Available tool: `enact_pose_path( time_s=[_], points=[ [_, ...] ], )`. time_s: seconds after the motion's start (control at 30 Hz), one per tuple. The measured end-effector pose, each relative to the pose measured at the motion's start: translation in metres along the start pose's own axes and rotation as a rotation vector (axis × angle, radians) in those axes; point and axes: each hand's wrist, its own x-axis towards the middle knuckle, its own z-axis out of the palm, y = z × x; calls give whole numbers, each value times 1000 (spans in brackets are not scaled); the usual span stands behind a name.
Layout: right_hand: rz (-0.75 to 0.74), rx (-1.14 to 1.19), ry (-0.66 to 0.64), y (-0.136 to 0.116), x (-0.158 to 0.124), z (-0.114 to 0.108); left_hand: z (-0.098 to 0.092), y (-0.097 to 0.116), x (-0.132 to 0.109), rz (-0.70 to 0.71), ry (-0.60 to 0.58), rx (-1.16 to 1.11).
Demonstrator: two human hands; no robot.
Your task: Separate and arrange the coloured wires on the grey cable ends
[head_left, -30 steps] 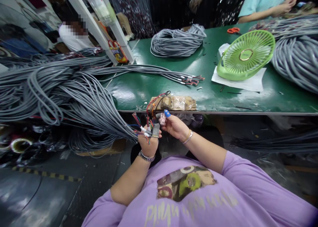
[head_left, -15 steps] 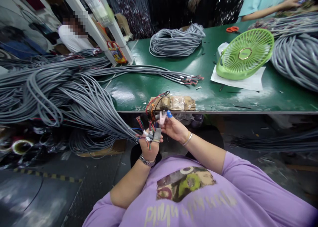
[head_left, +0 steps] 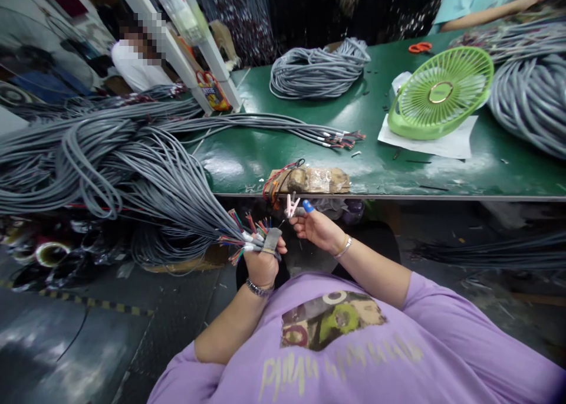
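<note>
My left hand (head_left: 262,263) is closed round the ends of several grey cables (head_left: 207,209), just off the table's near edge. Thin coloured wires (head_left: 241,239) fan out from the cable ends above the fist, and a grey cover wraps the thumb. To the right, my right hand (head_left: 319,230) pinches a small pale pink V-shaped clip (head_left: 292,206); its thumb wears a blue cover. The two hands are a short way apart, with the clip just in front of the fingers.
On the green table (head_left: 247,156) lie a taped wooden block (head_left: 325,180) with wires, a cable coil (head_left: 316,74), a green fan (head_left: 442,94) on paper and orange scissors (head_left: 420,48). A white post (head_left: 221,74) rises at left. Two people are beyond the table.
My left hand has shifted slightly left and the cable wires spread wider. My right hand has moved a little right, away from the wires, with the clip now showing its V shape.
</note>
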Motion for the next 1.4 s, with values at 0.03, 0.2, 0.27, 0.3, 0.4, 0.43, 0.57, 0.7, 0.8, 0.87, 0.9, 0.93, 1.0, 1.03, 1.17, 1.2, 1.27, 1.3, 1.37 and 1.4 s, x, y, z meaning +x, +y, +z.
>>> enact_pose_path(
  time_s=[0.03, 0.2, 0.27, 0.3, 0.4, 0.43, 0.57, 0.7, 0.8, 0.87, 0.9, 0.93, 1.0, 1.03, 1.17, 1.2, 1.27, 1.3, 1.37, 1.4],
  points=[
    [-14, -33, -5, -3, 1, 5, 3, 1, 1, 6, 1, 6],
    [-166, -184, 15, -10, 10, 22, 16, 4, 9, 40, 5, 82],
    [-306, -249, 71, -5, 13, 23, 17, 2, 11, 71, 15, 148],
    [-384, -283, 105, -2, 13, 23, 18, 1, 12, 90, 15, 180],
    [-508, -341, 161, 4, 14, 20, 19, -1, 13, 144, -22, 258],
    [-488, -322, 153, 5, 15, 19, 19, -2, 13, 162, -38, 278],
    [-305, -84, 65, 2, 19, 21, 20, -3, 12, 206, -61, 334],
    [-249, 98, 98, 2, 25, 24, 16, -9, 12, 181, -77, 318],
    [-250, 148, 122, 3, 27, 26, 14, -12, 11, 176, -88, 315],
    [-241, 152, 124, 4, 26, 26, 13, -11, 10, 178, -94, 326],
    [-231, 152, 122, 4, 26, 26, 13, -10, 9, 178, -95, 328],
    [-216, 150, 119, 4, 25, 26, 13, -8, 9, 176, -99, 328],
    [-190, 151, 107, 4, 24, 26, 13, -6, 8, 174, -104, 326],
    [-187, 152, 103, 4, 23, 25, 13, -5, 8, 174, -107, 329],
    [-231, 154, 101, 4, 24, 25, 12, -8, 10, 187, -111, 350],
    [-240, 158, 104, 4, 25, 26, 12, -10, 10, 188, -114, 348],
    [-251, 172, 113, 4, 26, 27, 12, -12, 11, 180, -116, 334],
    [-257, 180, 120, 4, 27, 27, 12, -13, 11, 174, -116, 327],
    [-261, 189, 125, 5, 27, 27, 13, -11, 10, 163, -120, 330],
    [-259, 192, 122, 5, 27, 27, 14, -9, 9, 160, -121, 337]
  ],
)
